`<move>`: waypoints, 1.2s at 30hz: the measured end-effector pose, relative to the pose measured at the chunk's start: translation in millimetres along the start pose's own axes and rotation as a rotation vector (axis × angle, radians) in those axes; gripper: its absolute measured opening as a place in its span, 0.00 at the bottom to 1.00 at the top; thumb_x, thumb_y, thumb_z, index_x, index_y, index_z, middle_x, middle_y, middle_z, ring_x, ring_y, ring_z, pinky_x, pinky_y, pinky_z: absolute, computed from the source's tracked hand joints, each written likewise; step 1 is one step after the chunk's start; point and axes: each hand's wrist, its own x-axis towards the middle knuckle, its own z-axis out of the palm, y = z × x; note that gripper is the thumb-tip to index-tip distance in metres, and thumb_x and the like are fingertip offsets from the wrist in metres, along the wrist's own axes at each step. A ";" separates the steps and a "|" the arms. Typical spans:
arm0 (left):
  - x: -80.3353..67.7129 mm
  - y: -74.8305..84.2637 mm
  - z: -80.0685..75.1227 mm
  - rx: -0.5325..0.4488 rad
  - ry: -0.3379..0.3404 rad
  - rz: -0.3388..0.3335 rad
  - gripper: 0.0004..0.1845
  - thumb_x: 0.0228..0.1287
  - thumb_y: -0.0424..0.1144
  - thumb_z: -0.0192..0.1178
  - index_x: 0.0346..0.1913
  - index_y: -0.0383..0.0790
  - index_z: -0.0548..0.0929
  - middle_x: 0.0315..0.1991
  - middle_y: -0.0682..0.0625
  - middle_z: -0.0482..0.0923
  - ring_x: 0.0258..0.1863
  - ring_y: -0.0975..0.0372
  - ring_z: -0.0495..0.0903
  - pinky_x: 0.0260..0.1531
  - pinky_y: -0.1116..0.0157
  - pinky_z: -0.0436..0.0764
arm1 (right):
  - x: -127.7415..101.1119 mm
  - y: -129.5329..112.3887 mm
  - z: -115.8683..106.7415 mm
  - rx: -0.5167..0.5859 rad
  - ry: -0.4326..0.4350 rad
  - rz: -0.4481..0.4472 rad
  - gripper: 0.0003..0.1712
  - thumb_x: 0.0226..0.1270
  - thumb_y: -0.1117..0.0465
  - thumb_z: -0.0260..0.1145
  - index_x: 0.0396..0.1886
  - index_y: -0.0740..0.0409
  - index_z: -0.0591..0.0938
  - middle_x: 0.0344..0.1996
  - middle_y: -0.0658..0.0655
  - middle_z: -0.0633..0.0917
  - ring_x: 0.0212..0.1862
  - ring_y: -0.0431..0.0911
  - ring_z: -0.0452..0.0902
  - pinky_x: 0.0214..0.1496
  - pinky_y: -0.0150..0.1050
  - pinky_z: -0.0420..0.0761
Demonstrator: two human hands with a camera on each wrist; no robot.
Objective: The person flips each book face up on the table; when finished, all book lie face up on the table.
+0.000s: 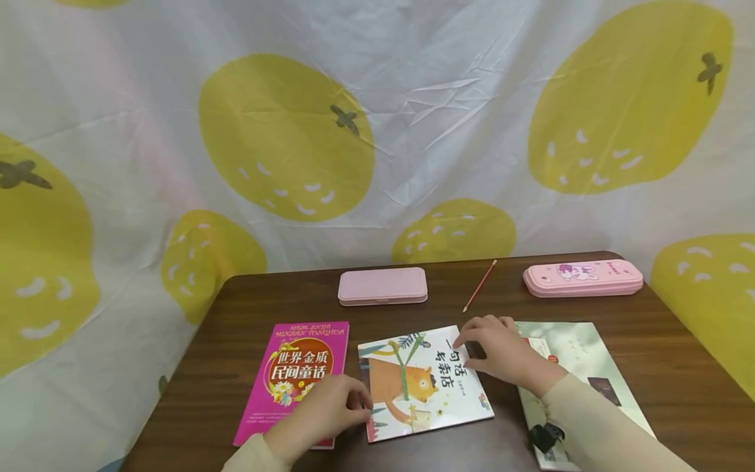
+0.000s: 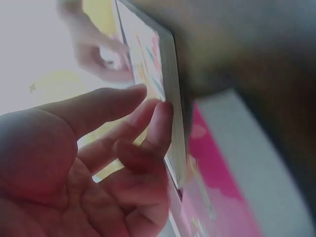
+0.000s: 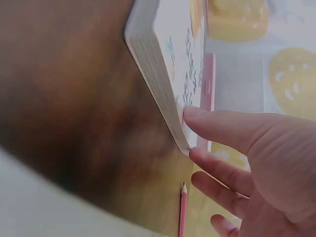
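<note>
A white picture book (image 1: 439, 406) with an orange bear on its cover lies on the table, slightly turned. My left hand (image 1: 324, 410) holds its left edge; in the left wrist view, curled fingers (image 2: 160, 118) meet the edge with the thumb over the cover. At the upper right corner is my right hand (image 1: 501, 351); the right wrist view has its thumb (image 3: 197, 117) on the cover and the index finger against the page edge. A magenta storybook (image 1: 259, 406) lies under the left forearm and hand, partly covered. Beneath the right forearm is a pale green book (image 1: 569, 341).
Along the back of the brown table (image 1: 236, 314) are a plain pink case (image 1: 382, 285), a red pencil (image 1: 480, 285) and a pink pencil case (image 1: 584, 277) with rabbits on its lid. A curtain (image 1: 436, 131) with yellow fruit hangs behind.
</note>
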 end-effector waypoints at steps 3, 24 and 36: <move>10.9 -3.7 -5.7 0.063 0.040 -0.028 0.03 0.57 0.36 0.73 0.31 0.45 0.88 0.21 0.59 0.77 0.21 0.70 0.71 0.24 0.69 0.72 | -10.1 -2.7 0.1 -0.015 0.007 0.015 0.16 0.56 0.54 0.81 0.44 0.38 0.89 0.47 0.46 0.86 0.55 0.51 0.79 0.59 0.64 0.66; 72.6 -20.6 -18.3 0.234 0.156 -0.156 0.07 0.59 0.36 0.75 0.40 0.45 0.91 0.45 0.46 0.82 0.49 0.53 0.81 0.56 0.51 0.81 | -54.0 -21.8 -4.2 -0.016 -0.001 -0.019 0.14 0.53 0.53 0.82 0.40 0.37 0.89 0.37 0.38 0.83 0.44 0.40 0.81 0.50 0.51 0.70; 78.7 -19.7 -18.0 0.269 0.143 -0.162 0.08 0.55 0.36 0.77 0.38 0.46 0.90 0.40 0.50 0.81 0.42 0.57 0.80 0.50 0.54 0.82 | -62.5 -28.9 -6.1 -0.031 -0.003 -0.004 0.23 0.42 0.44 0.85 0.40 0.37 0.88 0.39 0.38 0.83 0.47 0.43 0.81 0.50 0.51 0.70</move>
